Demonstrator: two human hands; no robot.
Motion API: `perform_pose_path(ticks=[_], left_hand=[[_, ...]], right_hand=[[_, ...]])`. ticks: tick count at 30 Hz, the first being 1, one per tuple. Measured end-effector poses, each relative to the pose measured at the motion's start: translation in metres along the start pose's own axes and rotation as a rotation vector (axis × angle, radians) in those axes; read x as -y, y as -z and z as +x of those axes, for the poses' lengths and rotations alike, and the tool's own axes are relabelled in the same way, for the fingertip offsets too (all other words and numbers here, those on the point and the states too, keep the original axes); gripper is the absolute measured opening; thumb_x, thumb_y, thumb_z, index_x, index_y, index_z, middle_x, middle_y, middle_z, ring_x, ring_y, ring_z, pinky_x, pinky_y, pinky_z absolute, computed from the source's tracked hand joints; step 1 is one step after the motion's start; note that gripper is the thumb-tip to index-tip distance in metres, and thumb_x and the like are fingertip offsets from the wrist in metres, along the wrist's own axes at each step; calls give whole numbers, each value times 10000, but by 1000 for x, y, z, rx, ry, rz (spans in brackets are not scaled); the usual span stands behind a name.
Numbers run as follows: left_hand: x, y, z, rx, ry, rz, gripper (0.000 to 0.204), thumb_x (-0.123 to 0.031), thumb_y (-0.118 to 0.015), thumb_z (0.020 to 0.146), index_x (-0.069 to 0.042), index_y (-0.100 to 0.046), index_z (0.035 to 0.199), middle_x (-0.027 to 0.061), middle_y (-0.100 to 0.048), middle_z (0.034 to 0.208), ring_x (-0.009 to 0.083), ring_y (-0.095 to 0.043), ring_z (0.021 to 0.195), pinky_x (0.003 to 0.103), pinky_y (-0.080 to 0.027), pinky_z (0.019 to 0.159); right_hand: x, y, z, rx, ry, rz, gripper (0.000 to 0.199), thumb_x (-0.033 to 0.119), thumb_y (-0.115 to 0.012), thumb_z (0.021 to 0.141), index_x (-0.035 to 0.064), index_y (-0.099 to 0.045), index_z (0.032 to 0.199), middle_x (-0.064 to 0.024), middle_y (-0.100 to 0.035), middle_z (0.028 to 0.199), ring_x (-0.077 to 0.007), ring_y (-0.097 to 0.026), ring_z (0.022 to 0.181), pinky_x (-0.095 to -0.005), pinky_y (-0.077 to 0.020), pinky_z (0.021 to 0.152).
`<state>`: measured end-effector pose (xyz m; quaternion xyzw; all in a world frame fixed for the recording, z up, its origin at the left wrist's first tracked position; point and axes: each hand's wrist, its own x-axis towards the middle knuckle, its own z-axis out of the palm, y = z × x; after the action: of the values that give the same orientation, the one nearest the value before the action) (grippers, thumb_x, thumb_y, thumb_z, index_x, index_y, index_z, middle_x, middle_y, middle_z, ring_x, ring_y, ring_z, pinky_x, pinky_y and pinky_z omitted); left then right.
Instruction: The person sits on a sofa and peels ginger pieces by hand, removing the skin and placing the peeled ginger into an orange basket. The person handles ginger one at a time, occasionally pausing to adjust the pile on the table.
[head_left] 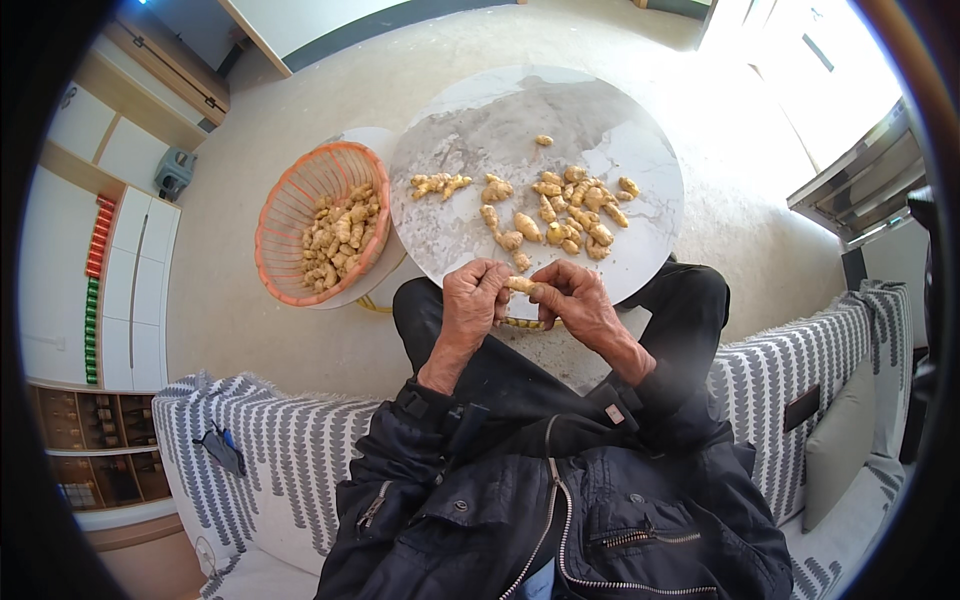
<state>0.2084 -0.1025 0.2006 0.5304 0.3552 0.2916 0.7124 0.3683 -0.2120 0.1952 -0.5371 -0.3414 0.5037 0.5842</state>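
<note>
A small piece of ginger [520, 285] is held between my two hands, just over the near edge of the round marbled table [440, 240]. My left hand [473, 300] pinches its left end. The fingers and thumb of my right hand [580, 302] close on its right end. Beyond my hands lies a pile of ginger pieces [575, 215] on the right half of the tabletop. A branched ginger root [440, 184] rests apart at the left, and one small ginger piece [544, 140] lies farther back.
An orange plastic basket [268, 240] with many ginger pieces stands left of the table on a lower round surface [385, 265]. A patterned covered sofa [270, 450] is around me. White cabinets [140, 280] line the left, and a grey stool [175, 172] stands near them.
</note>
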Motion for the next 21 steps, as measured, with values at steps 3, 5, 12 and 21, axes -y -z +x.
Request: perform_pose_path(ticks=[3, 5, 12, 21], left_hand=[[-3, 4, 4, -85, -82, 18, 174, -143, -633, 1019, 22, -675, 985, 24, -608, 697, 65, -520, 487, 211, -399, 412], [-7, 7, 2, -55, -137, 36, 140, -99, -648, 1001, 33, -665, 1047, 25, -617, 729, 72, -554, 548, 219, -445, 469], [-10, -2, -7, 44, -154, 294, 173, -66, -669, 976, 43, -688, 1108, 24, -678, 816, 70, -629, 681, 219, -518, 583], [-7, 1, -10, 93, -147, 267, 218, -73, -626, 1002, 39, -677, 1182, 45, -696, 862, 84, -647, 725, 234, -540, 602]], right_hand=[[-1, 2, -2, -41, -18, 128, 212, 163, -699, 982, -38, -655, 1033, -50, -652, 750, -100, -623, 575, -257, -523, 490], [0, 4, -2, -90, -55, 202, 222, 171, -697, 984, -43, -657, 1028, -54, -656, 760, -102, -628, 574, -255, -522, 474], [1, -5, -2, -73, -112, 214, 271, 270, -664, 1015, 9, -653, 943, -47, -644, 749, -103, -591, 524, -257, -501, 445], [7, -6, -5, -119, -135, 167, 301, 278, -621, 1037, 7, -651, 909, -69, -658, 724, -110, -589, 497, -258, -497, 437]])
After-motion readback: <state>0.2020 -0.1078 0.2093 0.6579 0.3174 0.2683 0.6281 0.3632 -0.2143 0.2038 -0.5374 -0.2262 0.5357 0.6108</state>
